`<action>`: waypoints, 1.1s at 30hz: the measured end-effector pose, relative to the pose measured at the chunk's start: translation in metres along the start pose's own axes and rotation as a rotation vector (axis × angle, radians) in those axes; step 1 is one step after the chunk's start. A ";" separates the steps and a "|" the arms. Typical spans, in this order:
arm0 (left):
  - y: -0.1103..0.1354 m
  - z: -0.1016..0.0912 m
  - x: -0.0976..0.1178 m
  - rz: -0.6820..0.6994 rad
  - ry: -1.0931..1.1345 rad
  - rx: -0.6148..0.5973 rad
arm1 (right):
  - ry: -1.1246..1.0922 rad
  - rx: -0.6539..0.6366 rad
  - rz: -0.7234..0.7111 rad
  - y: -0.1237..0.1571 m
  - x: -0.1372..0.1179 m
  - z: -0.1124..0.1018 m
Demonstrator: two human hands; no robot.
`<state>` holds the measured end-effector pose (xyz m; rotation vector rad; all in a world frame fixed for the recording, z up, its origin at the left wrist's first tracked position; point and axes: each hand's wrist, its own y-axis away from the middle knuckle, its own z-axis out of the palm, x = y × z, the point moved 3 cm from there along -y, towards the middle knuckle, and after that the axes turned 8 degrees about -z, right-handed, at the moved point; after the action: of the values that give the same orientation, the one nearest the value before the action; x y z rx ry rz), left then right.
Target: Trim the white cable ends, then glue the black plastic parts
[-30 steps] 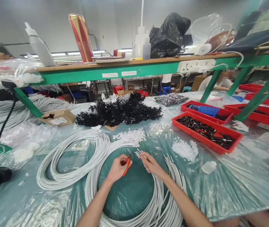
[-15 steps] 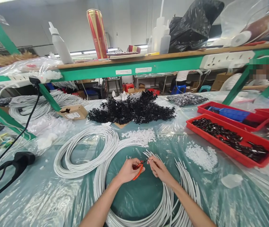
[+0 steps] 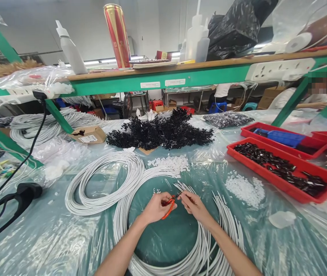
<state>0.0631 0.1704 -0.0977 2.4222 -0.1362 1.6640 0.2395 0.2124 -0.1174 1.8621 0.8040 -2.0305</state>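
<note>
My left hand [image 3: 156, 209] is closed around small orange-handled pliers [image 3: 168, 213], whose dark jaws point right toward my other hand. My right hand [image 3: 192, 205] pinches the end of a white cable right at the jaws; the pinched tip is too small to make out. A large loop of white cables [image 3: 122, 220] circles both hands on the green table. The loose cable ends [image 3: 223, 214] fan out beside my right wrist. Left of the loop lies a second coil of white cables [image 3: 75, 191].
A red tray [image 3: 324, 197] of small black parts stands at right, near a pile of white bits [image 3: 245, 189]. A bundle of black-tipped pieces [image 3: 163, 132] lies at the back. A green shelf [image 3: 203, 76] crosses above. Another person [image 3: 290, 97] sits at far right.
The hands, pliers and cables hold almost the same place. The view has tilted slightly, and the person at far right shows more of an arm.
</note>
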 end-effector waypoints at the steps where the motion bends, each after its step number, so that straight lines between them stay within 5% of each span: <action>1: 0.000 0.000 0.000 0.004 0.000 0.002 | 0.017 0.006 -0.010 0.000 0.000 -0.001; 24: 0.002 0.005 0.002 -0.021 0.085 -0.065 | 0.400 0.163 -0.275 0.012 -0.017 -0.004; 33: 0.004 0.004 0.005 0.038 0.014 -0.038 | 0.326 0.083 -0.241 0.012 -0.018 -0.006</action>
<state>0.0675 0.1662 -0.0937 2.3944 -0.2116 1.6783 0.2535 0.2031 -0.1024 2.2797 1.0882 -1.9432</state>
